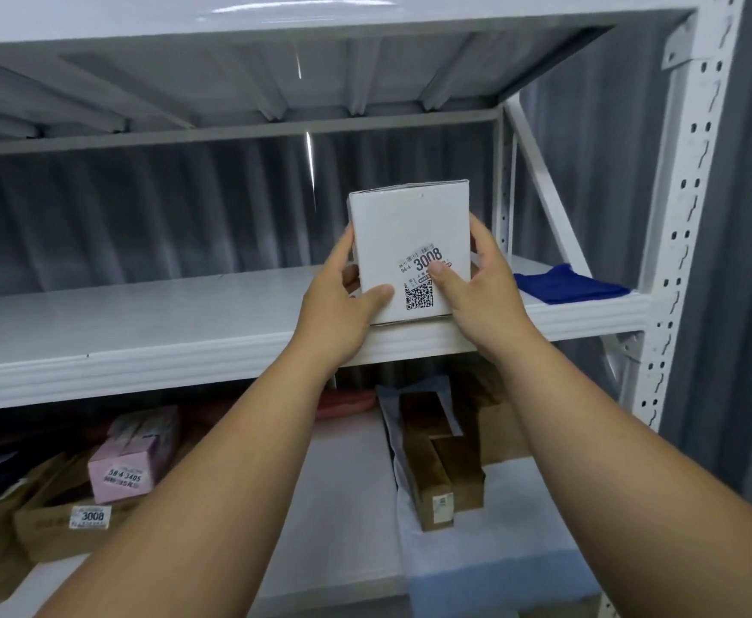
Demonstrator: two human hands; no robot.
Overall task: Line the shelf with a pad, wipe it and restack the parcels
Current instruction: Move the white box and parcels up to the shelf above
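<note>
A white parcel box (410,225) with a "3008" label and a QR code stands upright at the front edge of the middle shelf (164,323). My left hand (343,305) grips its left side, thumb on the front face. My right hand (481,287) grips its right side, thumb on the label. A blue cloth (566,285) lies at the shelf's right end. The shelf surface looks pale grey-white; I cannot tell whether a pad lies on it.
On the lower shelf (343,506) lie a pink box (129,457), a brown carton labelled 3008 (53,524), brown cartons (445,475) on a grey bag, and a red bag (347,401). The white upright post (682,225) stands at the right.
</note>
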